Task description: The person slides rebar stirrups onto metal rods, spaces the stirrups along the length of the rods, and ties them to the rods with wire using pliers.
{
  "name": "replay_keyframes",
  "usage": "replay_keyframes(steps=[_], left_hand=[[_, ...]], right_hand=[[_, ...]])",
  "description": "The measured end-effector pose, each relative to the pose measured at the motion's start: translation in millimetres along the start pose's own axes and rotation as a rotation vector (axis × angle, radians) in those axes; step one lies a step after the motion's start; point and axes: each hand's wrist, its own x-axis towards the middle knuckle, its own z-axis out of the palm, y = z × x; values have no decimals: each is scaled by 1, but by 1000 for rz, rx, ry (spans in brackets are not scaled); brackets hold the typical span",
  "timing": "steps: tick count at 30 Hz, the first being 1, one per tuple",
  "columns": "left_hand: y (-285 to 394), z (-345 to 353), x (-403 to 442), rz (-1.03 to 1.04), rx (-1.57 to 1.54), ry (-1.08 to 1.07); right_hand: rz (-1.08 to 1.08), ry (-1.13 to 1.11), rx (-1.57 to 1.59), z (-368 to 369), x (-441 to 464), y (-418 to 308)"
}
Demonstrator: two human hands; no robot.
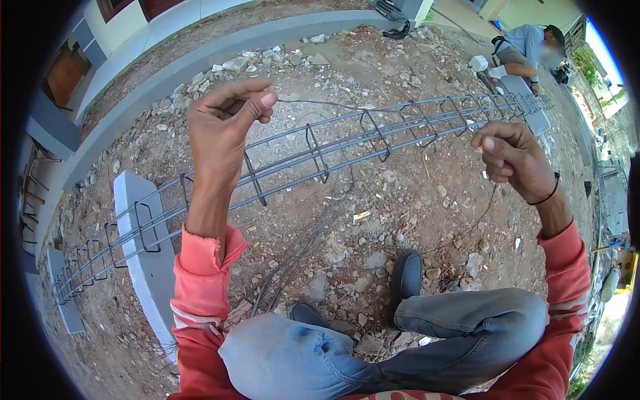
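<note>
A long rebar cage (350, 141) of straight bars and square stirrups runs from lower left to upper right in front of me. My left hand (230, 120) is raised above its near-left part, thumb and fingers pinched on a thin dark tie wire (313, 102). That wire stretches right towards the cage's top bar. My right hand (510, 157) is closed just below the cage's right part, fingers curled. A thin wire (492, 200) trails down from it towards the ground; its grip inside the fingers is partly hidden.
White blocks (143, 247) and a grey board (63, 300) support the cage's left end. Loose wires (303, 243) lie on rubble-strewn ground. At upper right, another person (523, 50) bends near a slab (533, 120) under the cage's far end. A low concrete curb (200, 50) curves behind.
</note>
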Motion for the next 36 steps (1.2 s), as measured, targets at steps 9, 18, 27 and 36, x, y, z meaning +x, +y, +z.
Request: replay_keyframes(steps=[9,18,27,36], left_hand=[[-23,32,-25,-96,437,-656],[-60,32,-70,-45,582,-987],[-35,18,-90,-72,856,-993],[-22,12,-97,-144,900,-861]], right_hand=[[135,84,-319,-59,-44,-17],[288,359,-384,-63,52,267],[-228,807,27,-55,206,361],[-141,1016,-231,-52,204,350]])
